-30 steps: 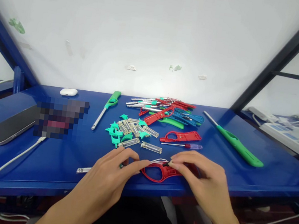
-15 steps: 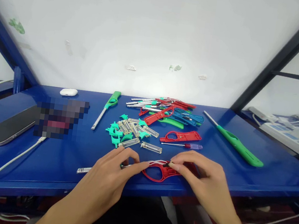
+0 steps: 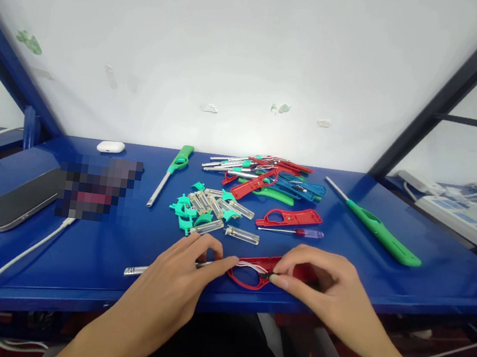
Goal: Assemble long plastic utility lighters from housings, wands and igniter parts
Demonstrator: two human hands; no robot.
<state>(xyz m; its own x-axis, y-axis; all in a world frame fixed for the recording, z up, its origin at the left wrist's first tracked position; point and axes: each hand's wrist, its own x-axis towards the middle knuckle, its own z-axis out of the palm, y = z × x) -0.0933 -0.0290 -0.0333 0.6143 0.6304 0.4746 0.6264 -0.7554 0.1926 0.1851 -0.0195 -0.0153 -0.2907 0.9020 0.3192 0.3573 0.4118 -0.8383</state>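
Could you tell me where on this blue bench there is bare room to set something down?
Bare patches: front left, between the cable and the left hand; front right, between the right hand, the long green lighter and the bench edge. Crowded: the middle, with the parts pile and tubes behind the red shell.

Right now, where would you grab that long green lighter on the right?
Grip the lighter by its thick green handle, coming straight down with fingers across its width. It lies flat on the table with nothing beside it, and the thin metal nozzle at the far end gives little to hold. The handle end also lies nearer the right hand.
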